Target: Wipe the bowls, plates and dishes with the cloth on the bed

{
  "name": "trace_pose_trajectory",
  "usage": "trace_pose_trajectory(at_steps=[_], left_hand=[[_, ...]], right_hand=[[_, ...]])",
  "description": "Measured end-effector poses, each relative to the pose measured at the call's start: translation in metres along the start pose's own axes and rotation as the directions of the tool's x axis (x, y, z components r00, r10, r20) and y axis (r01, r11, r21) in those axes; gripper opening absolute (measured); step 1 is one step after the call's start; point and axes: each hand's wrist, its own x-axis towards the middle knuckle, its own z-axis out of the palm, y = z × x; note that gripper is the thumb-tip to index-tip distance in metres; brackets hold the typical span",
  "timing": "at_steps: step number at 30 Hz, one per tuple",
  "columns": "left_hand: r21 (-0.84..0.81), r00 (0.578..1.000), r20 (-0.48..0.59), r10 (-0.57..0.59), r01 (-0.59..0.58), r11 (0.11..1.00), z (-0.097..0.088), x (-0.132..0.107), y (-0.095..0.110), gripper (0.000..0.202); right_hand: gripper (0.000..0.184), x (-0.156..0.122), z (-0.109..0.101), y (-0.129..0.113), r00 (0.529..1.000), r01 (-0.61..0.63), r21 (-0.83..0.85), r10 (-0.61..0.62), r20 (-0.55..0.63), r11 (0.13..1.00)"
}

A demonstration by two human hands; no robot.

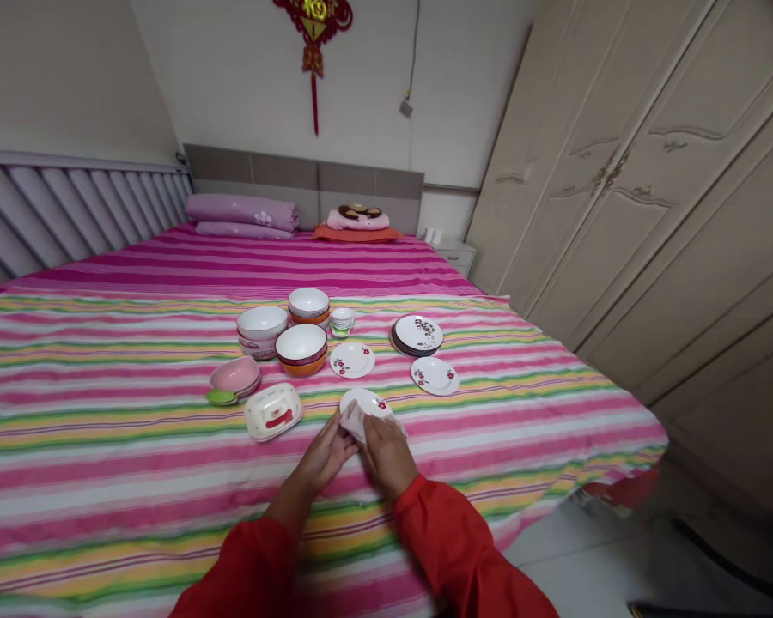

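A small white plate with red flowers (366,398) is in front of me, partly hidden by my hands and a cloth. My left hand (325,455) grips the plate at its near left edge. Under my right hand (387,451) a pale cloth (354,421) is bunched against the plate's face, with my fingers pressed on it. Just beyond lies a matching flowered plate (352,360), and another flowered plate (435,376) is to the right. A rectangular cream dish (274,412) sits left of my hands.
Stacked bowls (302,345), another white bowl stack (262,324), small cups (342,319) and pink bowls (234,376) stand on the left. A dark-rimmed plate stack (417,333) is at right. Everything rests on a striped bed cover (167,481); a wardrobe (618,189) stands right.
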Motion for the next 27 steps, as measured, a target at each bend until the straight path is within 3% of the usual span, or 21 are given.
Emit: trace_pose_trajectory(at_steps=[3,6,8,11,13,15,18,21,24,27], left_hand=[[-0.036,1.000,-0.008,-0.007,0.007,0.999,-0.001,0.003,0.003,0.053],[-0.069,1.000,0.027,-0.012,0.014,0.997,-0.001,0.004,0.005,0.054],[-0.071,1.000,0.027,-0.012,0.014,0.997,0.001,0.004,0.006,0.054],[-0.073,1.000,-0.018,0.004,-0.005,0.997,0.007,0.003,0.006,0.054],[-0.084,1.000,-0.011,0.009,-0.010,0.996,0.009,0.002,0.006,0.055],[-0.100,0.999,0.042,-0.010,0.014,0.995,0.009,0.002,0.005,0.055],[-0.118,0.996,0.083,-0.038,0.047,0.992,0.005,0.002,0.004,0.056],[-0.120,0.999,0.040,-0.035,0.040,0.992,0.003,0.001,0.004,0.056],[-0.110,0.999,0.012,-0.048,0.049,0.993,0.006,0.000,0.004,0.056],[-0.112,0.998,0.025,-0.061,0.064,0.992,0.009,0.001,0.004,0.055]], right_hand=[[0.039,0.014,-0.015,0.000,0.995,-0.056,0.172,0.070,-0.078,0.984],[0.037,0.026,-0.028,0.007,0.940,-0.164,0.449,0.277,-0.199,0.879],[0.033,0.033,-0.034,0.015,0.859,-0.242,0.646,0.470,-0.204,0.724],[0.035,0.038,-0.036,0.023,0.724,-0.263,0.898,0.687,-0.057,0.352],[0.039,0.036,-0.030,0.025,0.694,-0.234,0.966,0.715,0.084,0.113],[0.040,0.032,-0.020,0.023,0.696,-0.235,0.972,0.697,0.175,-0.010],[0.037,0.027,-0.003,0.022,0.694,-0.262,0.965,0.689,0.208,-0.027],[0.040,0.028,0.004,0.027,0.672,-0.216,0.976,0.730,0.127,0.029],[0.046,0.034,0.002,0.033,0.663,-0.174,0.973,0.749,0.003,0.150],[0.041,0.040,0.004,0.033,0.731,-0.238,0.913,0.680,-0.055,0.330]])
